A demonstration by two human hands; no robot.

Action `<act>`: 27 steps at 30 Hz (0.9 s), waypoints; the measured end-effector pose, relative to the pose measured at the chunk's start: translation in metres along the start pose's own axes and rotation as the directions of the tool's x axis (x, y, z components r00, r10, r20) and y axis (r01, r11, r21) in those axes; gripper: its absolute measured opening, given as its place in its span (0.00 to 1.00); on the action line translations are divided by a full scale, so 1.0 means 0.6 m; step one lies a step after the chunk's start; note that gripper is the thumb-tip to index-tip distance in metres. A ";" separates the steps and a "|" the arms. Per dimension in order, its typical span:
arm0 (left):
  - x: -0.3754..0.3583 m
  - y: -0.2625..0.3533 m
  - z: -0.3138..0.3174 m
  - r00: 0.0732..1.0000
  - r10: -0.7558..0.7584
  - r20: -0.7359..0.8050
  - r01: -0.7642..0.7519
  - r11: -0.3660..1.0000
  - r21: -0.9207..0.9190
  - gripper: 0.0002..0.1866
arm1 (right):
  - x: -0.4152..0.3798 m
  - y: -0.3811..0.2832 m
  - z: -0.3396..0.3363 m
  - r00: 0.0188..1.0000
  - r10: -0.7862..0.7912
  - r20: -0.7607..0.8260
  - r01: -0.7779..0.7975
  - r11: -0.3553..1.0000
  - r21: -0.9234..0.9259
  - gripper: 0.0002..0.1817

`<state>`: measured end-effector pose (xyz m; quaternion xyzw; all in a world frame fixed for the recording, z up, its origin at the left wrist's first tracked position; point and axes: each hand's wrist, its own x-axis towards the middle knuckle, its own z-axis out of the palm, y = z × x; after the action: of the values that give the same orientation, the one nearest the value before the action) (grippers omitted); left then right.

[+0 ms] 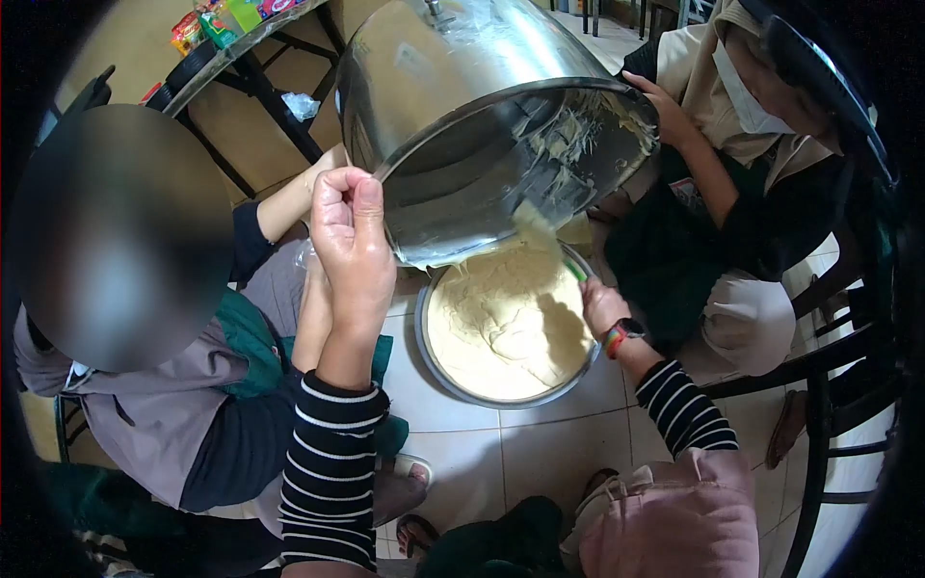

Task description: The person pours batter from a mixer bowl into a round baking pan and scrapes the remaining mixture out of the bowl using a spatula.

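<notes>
The left hand (pixel 355 226) is closed on the tilted pot (pixel 462 164), the right hand (pixel 605 310) around a spatula (pixel 540 232).

One head-worn view from above, facing forward and steeply down, within arm's reach of the work.

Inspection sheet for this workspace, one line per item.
Surface: pale tiled floor under the basin
Job's things: steel pot tilted over the basin, batter in the basin and smeared inside the pot; spatula near the pot's lower rim, its head blurred
Clutter: packets on side table, plastic bag by its legs
Grippers: left hand on the pot's rim; right hand grips the spatula
Cables: nothing seen
Surroundings: seated co-worker at left, another co-worker at right, dark chair
</notes>
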<state>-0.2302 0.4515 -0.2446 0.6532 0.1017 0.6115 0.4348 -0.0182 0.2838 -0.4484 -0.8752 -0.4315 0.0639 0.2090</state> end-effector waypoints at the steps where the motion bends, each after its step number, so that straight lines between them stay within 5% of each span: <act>1: -0.001 0.001 0.002 1.000 0.007 -0.006 -0.007 1.000 0.006 0.03 | -0.007 -0.011 0.007 0.997 -0.022 0.069 0.019 0.999 0.040 0.15; 6: -0.002 0.001 0.000 1.000 0.008 -0.003 -0.008 0.999 0.045 0.03 | -0.038 -0.043 -0.011 0.964 -0.172 0.202 0.175 0.985 0.002 0.15; 13: -0.003 0.001 -0.001 1.000 0.017 0.016 -0.018 0.999 0.031 0.04 | 0.008 -0.067 -0.144 0.903 0.060 0.425 0.125 0.911 -0.393 0.12; 15: -0.006 0.002 -0.004 1.000 0.026 0.016 -0.027 0.998 0.052 0.04 | 0.050 -0.037 -0.145 0.946 -0.053 0.320 0.203 0.866 -0.456 0.12; 17: -0.010 0.002 -0.006 1.000 0.014 0.018 -0.015 0.997 0.073 0.05 | 0.069 -0.074 -0.163 0.953 -0.147 0.265 0.300 0.580 -0.757 0.12; 18: -0.013 0.002 -0.006 1.000 -0.006 0.014 0.006 0.999 0.053 0.05 | 0.057 -0.113 -0.185 0.953 -0.145 0.267 0.300 0.577 -0.759 0.12; 19: -0.014 0.002 -0.006 1.000 -0.006 0.011 0.005 0.999 0.049 0.05 | 0.041 -0.165 -0.217 0.937 -0.339 0.084 0.326 0.765 -0.555 0.12; 21: -0.015 0.001 -0.008 1.000 0.001 0.015 -0.002 0.997 0.071 0.05 | 0.035 -0.209 -0.230 0.875 -0.460 -0.155 0.399 0.863 -0.309 0.12; 27: -0.018 0.006 -0.010 0.998 -0.055 0.020 0.053 0.995 0.083 0.06 | 0.088 -0.232 -0.158 0.833 -0.469 0.293 0.552 0.739 -0.385 0.12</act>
<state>-0.2395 0.4445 -0.2505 0.6744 0.1396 0.5873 0.4253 -0.0592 0.3709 -0.3003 -0.7369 -0.6750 -0.0215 -0.0314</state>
